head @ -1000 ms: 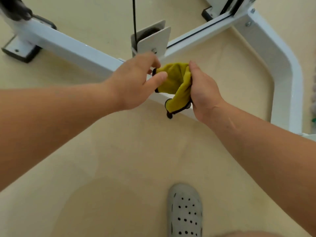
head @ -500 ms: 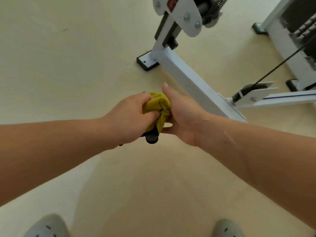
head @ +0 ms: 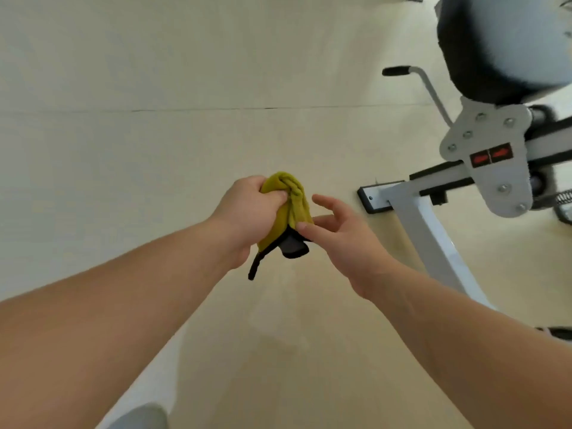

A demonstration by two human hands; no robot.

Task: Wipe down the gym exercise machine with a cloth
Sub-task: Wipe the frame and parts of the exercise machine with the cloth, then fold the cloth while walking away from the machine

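Right hand [head: 346,239] has loosened off the cloth [head: 294,202] — fingers spread, thumb just touching its lower edge — while the left hand [head: 247,212] grips it bunched, well left of the machine [head: 427,230]. Probably best to refold a flat face before reaching right to wipe.

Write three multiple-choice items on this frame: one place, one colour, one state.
1. The machine stands on which side of the cloth? A. left B. right C. under it
2. The cloth is mostly: A. yellow B. blue C. white
3. The cloth is: A. spread flat B. draped on the machine C. bunched in the left hand
Key: 1 B, its white frame fills the picture's right side; 2 A, yellow with a black edge; 3 C, the left fingers curl round it, clear of the machine.
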